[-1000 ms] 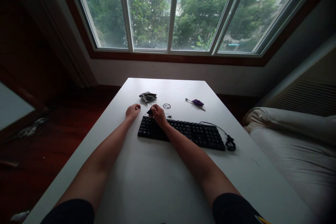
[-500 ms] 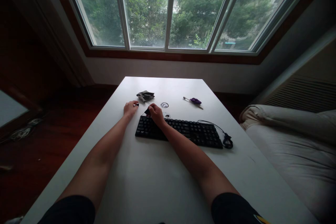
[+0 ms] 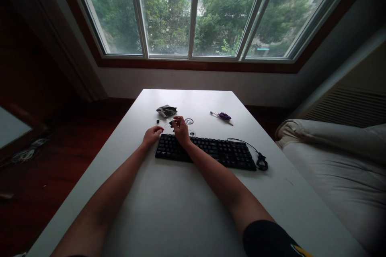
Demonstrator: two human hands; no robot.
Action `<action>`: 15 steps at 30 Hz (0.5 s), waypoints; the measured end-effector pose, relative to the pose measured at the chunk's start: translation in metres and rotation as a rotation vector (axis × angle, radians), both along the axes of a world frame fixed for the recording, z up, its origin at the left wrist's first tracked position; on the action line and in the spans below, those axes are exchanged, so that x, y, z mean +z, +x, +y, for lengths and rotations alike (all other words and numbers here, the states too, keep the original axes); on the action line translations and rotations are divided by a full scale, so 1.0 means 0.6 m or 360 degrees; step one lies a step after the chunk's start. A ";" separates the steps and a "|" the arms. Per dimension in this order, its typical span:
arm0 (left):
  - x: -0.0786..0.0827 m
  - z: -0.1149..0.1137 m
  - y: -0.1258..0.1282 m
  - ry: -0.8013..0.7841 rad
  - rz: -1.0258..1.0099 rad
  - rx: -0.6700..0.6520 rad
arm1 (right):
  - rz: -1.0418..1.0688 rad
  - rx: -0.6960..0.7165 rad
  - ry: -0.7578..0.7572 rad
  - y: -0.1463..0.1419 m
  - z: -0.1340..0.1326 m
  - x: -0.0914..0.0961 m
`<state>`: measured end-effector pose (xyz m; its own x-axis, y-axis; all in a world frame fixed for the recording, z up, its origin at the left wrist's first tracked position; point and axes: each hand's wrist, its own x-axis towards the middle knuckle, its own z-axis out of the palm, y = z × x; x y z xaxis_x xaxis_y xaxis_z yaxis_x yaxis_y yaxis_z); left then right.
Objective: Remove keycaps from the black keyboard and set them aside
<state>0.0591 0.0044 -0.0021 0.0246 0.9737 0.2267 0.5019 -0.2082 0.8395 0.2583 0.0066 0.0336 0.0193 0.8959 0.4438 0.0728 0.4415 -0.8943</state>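
Near right fingers [image 3: 178, 119], keyboard [image 3: 219, 151] (knobbly, oblong)

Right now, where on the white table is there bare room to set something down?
Bare: the table nearside of the keyboard, between the forearms; also right of the coiled cable. Crowded: around the keyboard's far left corner, with left hand, right hand, black block and grey bundle.

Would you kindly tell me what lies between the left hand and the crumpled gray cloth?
In the head view, a small black block lies on the table between the left hand and the gray cloth.
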 end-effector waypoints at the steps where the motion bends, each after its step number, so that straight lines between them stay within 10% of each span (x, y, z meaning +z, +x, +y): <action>1: 0.000 -0.008 0.003 -0.0013 0.0026 -0.0020 | -0.0028 -0.0023 0.0029 0.001 0.000 -0.001; 15: 0.039 -0.073 0.019 0.0250 0.0377 -0.0230 | -0.0339 -0.0161 0.0141 0.011 0.004 0.007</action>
